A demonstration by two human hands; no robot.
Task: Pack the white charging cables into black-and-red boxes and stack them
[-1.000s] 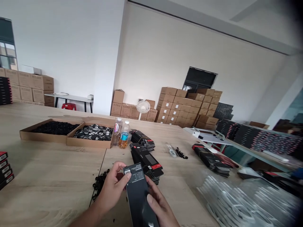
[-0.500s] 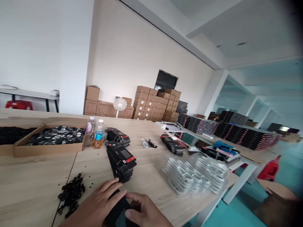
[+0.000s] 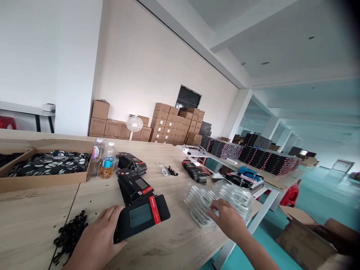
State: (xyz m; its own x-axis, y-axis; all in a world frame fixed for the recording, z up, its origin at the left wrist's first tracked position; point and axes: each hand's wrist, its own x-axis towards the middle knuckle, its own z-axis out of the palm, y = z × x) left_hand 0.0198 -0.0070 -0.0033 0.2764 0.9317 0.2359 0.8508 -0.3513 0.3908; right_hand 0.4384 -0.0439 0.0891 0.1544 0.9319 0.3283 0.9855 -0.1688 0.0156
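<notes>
- As the head view shows it, the left hand (image 3: 98,234) is clamped on a flat black cardboard box with a red band and a grey window panel (image 3: 142,218), thumb at its near edge and fingers across the left end, the banded end pointing right, away from the palm.
- The right hand (image 3: 229,218), well apart from the left, has its fingers bent over a pile of white coiled cables in clear plastic bags (image 3: 201,210); whether thumb and forefinger pinch one or hang just above, I cannot tell.
- Just beyond the left hand, a stack of similar black boxes (image 3: 133,183) lies on the pale wood-grained table (image 3: 168,247); a loose heap of small black pieces (image 3: 69,236) sits left of that hand.
- Step in hand, as I judge it: reaching for a bagged cable with the box held ready.
- Next move, it seems, calls for a pinch on one bag alone, to part it from its crowded neighbours, and a left grip light enough not to crease the card.
</notes>
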